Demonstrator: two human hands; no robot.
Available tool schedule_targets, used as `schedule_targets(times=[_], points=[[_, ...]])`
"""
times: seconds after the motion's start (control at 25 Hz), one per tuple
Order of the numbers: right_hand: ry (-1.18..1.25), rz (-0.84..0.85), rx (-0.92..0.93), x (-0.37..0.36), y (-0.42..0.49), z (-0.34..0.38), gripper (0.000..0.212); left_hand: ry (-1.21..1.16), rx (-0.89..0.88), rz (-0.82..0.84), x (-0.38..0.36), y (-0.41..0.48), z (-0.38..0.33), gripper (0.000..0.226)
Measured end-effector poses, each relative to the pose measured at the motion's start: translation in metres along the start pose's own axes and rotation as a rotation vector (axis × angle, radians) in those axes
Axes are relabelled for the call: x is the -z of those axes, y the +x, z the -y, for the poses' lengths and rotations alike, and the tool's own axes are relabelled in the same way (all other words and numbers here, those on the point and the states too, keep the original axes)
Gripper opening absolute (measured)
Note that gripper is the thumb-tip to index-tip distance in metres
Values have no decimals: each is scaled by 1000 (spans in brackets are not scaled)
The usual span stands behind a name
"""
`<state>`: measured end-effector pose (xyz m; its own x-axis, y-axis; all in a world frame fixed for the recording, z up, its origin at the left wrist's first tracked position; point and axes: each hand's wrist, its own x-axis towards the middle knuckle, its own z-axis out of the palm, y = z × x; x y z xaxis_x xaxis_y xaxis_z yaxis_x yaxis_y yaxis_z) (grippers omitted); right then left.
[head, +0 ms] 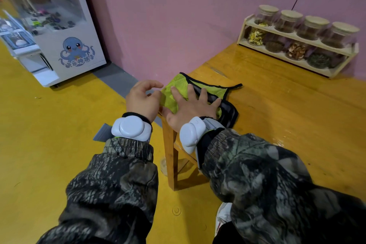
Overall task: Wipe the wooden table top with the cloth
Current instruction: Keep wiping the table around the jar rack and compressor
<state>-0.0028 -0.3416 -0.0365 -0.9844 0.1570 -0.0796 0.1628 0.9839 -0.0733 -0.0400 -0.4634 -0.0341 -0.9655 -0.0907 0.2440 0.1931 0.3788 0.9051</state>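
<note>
A yellow-green cloth [208, 90] with a black border and a grey striped side lies crumpled on the near left corner of the wooden table top [287, 101]. My right hand [190, 107] lies flat on the cloth with its fingers spread, pressing it onto the wood. My left hand [143, 99] hovers just off the table's left edge, and its thumb and fingers pinch the cloth's overhanging left edge. Both wrists carry white trackers over camouflage sleeves.
A pale wooden rack [297, 45] with several cork-lidded glass jars stands at the table's far right against the pink wall. A white claw machine [59, 25] with an octopus sticker stands on the yellow floor at the left. The table leg [170, 156] drops below my hands.
</note>
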Motion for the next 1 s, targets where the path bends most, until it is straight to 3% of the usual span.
schedule_targets(times=[0.52, 0.68, 0.8, 0.88, 1.0], points=[[53, -132, -118, -25, 60, -63, 88, -47, -8, 78, -42, 13, -32, 23], [6, -255, -136, -42, 95, -91, 59, -87, 54, 102, -67, 17, -42, 24], [2, -448, -140, -46, 115, -102, 58, -51, 74, 130, -77, 21, -38, 23], [20, -525, -127, -40, 131, -112, 64, -25, 49, 144, -78, 22, -34, 22], [112, -387, -142, -33, 149, -132, 86, 70, -72, 178, -76, 19, -30, 22]])
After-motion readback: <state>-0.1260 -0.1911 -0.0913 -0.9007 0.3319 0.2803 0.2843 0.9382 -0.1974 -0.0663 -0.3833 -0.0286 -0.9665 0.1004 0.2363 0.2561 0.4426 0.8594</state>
